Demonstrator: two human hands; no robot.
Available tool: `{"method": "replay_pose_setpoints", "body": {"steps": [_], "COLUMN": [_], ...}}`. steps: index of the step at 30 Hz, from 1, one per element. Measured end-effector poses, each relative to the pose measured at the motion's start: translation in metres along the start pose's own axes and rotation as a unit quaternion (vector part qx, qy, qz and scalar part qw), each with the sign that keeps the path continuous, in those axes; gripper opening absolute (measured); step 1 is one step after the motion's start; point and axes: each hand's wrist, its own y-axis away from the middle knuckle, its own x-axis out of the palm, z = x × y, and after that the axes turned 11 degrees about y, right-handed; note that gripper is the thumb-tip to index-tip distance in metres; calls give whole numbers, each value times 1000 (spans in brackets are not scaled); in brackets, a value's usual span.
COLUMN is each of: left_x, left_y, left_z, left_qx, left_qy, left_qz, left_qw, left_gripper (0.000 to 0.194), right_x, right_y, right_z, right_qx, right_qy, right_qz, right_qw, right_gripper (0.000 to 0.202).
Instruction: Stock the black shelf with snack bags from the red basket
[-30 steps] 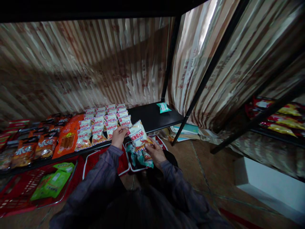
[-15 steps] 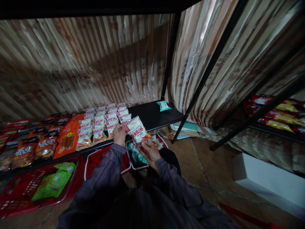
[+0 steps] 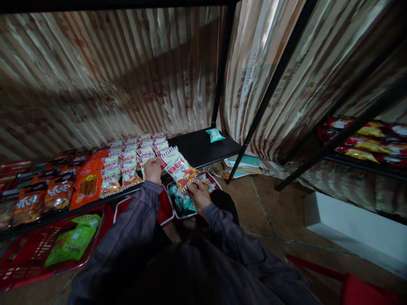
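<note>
A white snack bag with red lettering (image 3: 179, 167) is stretched between my two hands, above the shelf's front edge. My left hand (image 3: 153, 170) has closed fingers near the bag's upper left end, beside the rows of similar white bags (image 3: 129, 173) on the black shelf (image 3: 199, 146). At the bag's lower right end, my right hand (image 3: 199, 193) pinches its edge. Under the held bag, a basket (image 3: 216, 181) contains teal packets (image 3: 182, 203) and more white bags, partly covered by my right hand.
Orange bags (image 3: 89, 182) and brown snack bags (image 3: 59, 195) fill the shelf's left side. One teal packet (image 3: 215, 135) lies near its right end. A red basket (image 3: 28, 254) holds green packets (image 3: 74, 241). Black posts (image 3: 270, 93) and a white box (image 3: 356, 226) stand right.
The held bag has turned to a steeper slant, its left end higher. My left hand has shifted slightly left and up with it. The whole view has shifted a little.
</note>
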Motion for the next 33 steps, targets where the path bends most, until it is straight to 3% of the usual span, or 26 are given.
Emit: {"method": "replay_pose_setpoints", "body": {"steps": [7, 18, 26, 30, 33], "left_x": [5, -3, -12, -7, -3], "left_y": [-8, -17, -21, -29, -32], "left_z": [-2, 2, -22, -37, -42], "left_qx": [15, -26, -66, 4, 30], "left_qy": [-2, -19, -76, -138, -170], "left_qz": [-16, 28, 168, 296, 334], "left_qw": [1000, 999, 981, 945, 927], "left_gripper": [15, 18, 20, 22, 25], "right_x": [6, 6, -12, -13, -9], "right_y": [2, 3, -6, -14, -15], "right_z": [3, 3, -12, -12, -4], "right_qx": [-12, -18, -41, -58, -68], "right_qy": [3, 16, 75, 96, 103], "right_qz": [-2, 7, 9, 31, 53], "right_qw": [1000, 1000, 996, 993, 991], "right_gripper": [43, 42, 41, 39, 38]}}
